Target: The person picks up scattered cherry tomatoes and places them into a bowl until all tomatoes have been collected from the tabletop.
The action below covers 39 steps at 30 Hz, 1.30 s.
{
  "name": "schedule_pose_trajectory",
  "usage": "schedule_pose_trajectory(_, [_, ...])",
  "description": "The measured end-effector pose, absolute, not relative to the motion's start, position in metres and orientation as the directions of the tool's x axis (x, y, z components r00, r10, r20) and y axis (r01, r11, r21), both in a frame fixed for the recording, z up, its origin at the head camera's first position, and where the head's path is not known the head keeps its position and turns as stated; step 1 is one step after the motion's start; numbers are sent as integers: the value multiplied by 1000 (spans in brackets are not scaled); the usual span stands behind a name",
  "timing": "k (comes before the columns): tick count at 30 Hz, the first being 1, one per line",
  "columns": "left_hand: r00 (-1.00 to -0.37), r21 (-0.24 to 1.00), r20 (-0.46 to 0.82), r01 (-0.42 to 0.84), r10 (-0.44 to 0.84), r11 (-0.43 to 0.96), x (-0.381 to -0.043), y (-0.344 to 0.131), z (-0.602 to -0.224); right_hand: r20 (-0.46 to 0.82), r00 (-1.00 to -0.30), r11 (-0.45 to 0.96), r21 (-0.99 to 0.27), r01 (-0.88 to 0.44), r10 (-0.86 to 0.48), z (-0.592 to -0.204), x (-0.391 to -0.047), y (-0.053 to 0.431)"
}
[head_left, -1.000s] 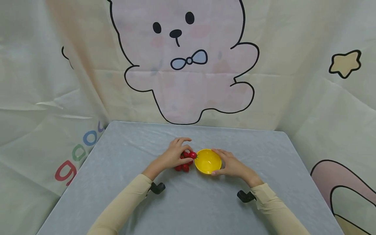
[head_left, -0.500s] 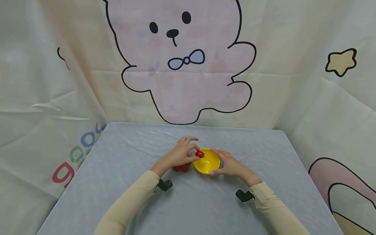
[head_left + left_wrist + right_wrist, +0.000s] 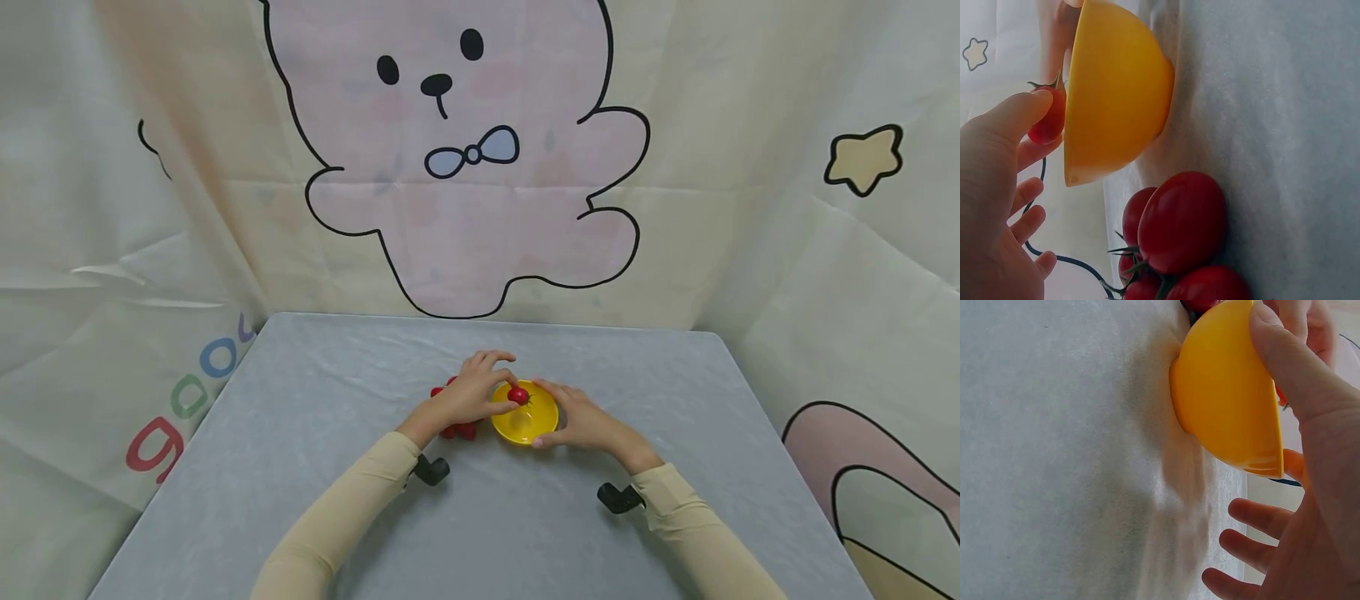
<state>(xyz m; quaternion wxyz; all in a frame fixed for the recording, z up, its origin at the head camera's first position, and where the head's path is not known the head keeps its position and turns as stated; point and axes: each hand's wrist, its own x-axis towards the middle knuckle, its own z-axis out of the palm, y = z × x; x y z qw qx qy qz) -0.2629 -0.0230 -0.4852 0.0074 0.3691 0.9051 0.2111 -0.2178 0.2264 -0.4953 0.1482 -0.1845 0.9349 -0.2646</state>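
My left hand (image 3: 471,394) pinches a small red cherry tomato (image 3: 517,396) with a green stem between thumb and forefinger, over a yellow bowl (image 3: 523,432). In the left wrist view that cherry tomato (image 3: 1050,122) is at the level of the bowl's rim, and the other fingers are spread. My right hand (image 3: 588,423) holds the bowl from its right side, thumb and forefinger at the rim, as the right wrist view of the bowl (image 3: 1229,387) shows. Several more red tomatoes (image 3: 1185,222) lie beside the bowl, partly hidden under my left hand in the head view.
A grey-blue cloth covers the table (image 3: 600,533). Behind it hangs a pale curtain (image 3: 480,225) printed with a bear. Each wrist wears a black camera mount, such as the left one (image 3: 432,471) near the cloth.
My left hand has carried the cherry tomato rightward from the pile to over the yellow bowl. The right hand keeps its hold on the bowl; the head view has shifted slightly.
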Motion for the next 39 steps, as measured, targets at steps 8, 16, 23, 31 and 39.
schedule_pose_trajectory(8, [-728,405,126,658,674,635,-266,-16,-490,-190,-889,791,-557,-252,-417,-492,-218,225])
schedule_pose_trajectory(16, [-733,425,118,647,670,633,-266,-15,-489,-188,-888,780,-576,-246,-419,-492,-217,224])
schedule_pose_trajectory(23, [-732,424,104,645,673,636,-266,-18,-485,-186,-885,775,-579,-251,-426,-491,-216,225])
schedule_pose_trajectory(31, [-746,449,160,638,647,625,-269,-32,-478,-198,-883,790,-557,-256,-426,-489,-217,224])
schedule_pose_trajectory(39, [-780,499,186,598,597,627,-269,-60,-471,-198,-883,790,-557,-256,-426,-490,-218,225])
